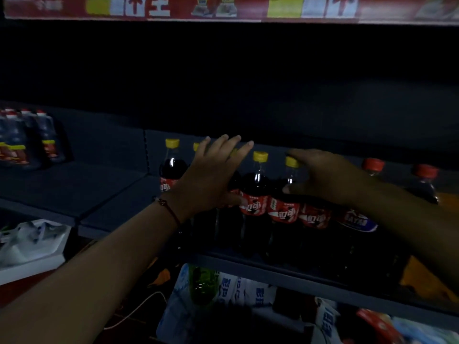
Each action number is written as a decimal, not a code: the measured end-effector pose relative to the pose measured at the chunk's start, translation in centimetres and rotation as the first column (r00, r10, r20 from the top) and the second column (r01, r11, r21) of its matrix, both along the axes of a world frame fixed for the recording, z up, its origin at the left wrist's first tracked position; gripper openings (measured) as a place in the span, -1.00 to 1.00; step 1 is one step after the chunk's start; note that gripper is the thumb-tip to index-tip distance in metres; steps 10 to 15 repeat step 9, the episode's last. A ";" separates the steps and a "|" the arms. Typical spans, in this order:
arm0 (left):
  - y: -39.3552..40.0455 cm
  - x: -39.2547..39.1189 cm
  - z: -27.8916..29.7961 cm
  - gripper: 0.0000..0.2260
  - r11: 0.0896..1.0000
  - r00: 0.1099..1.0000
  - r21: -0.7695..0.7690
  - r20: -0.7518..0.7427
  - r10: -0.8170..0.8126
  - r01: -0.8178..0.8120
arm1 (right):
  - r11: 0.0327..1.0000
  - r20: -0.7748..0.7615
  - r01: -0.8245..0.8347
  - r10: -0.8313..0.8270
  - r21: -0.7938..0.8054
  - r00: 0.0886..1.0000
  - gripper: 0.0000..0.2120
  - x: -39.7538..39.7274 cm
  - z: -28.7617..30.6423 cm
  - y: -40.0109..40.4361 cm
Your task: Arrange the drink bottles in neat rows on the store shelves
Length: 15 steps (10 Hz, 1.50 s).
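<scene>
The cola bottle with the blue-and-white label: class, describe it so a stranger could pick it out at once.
Start at the dark middle shelf holding a row of cola bottles. Follow the front row rightward, past the yellow-capped bottles with red labels, to just under the right forearm. There stands the cola bottle with the blue-and-white label, the only one in that row whose label is not all red.

Left hand (213,170) reaching forward, fingers straight, right hand (323,175) forward, fingers loosely curved
</scene>
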State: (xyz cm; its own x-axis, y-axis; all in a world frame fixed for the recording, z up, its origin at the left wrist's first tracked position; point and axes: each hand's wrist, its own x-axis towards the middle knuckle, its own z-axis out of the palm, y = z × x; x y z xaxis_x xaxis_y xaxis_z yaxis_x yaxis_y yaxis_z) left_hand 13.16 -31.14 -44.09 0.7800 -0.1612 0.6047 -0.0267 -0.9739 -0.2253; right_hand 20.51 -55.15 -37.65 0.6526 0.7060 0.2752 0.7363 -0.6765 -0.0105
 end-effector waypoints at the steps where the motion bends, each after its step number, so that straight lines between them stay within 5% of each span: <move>1: -1.0 0.5 -0.3 0.12 0.997 0.996 -0.010 -0.024 -0.080 0.080 | 0.998 0.062 -0.027 0.024 0.048 0.998 -0.34 0.2 -0.7 0.0; 5: -2.6 1.1 -0.6 0.10 0.998 0.998 -0.013 -0.021 -0.054 0.054 | 0.998 0.115 -0.032 0.025 0.059 0.993 -0.23 0.5 -1.9 -1.1; 8: -9.7 1.5 0.5 -0.37 0.977 0.962 -0.108 0.224 -0.157 0.185 | 0.962 0.181 -0.176 0.138 0.211 0.974 -0.35 1.4 -3.1 -7.9; 9: -13.1 2.5 1.9 -0.45 0.967 0.968 -0.148 0.175 -0.180 0.207 | 0.961 0.172 -0.164 0.127 0.224 0.977 -0.41 1.8 -1.7 -9.7; 15: -13.1 2.5 1.9 -0.45 0.967 0.968 -0.148 0.175 -0.180 0.207 | 0.961 0.172 -0.164 0.127 0.224 0.977 -0.41 1.8 -1.7 -9.7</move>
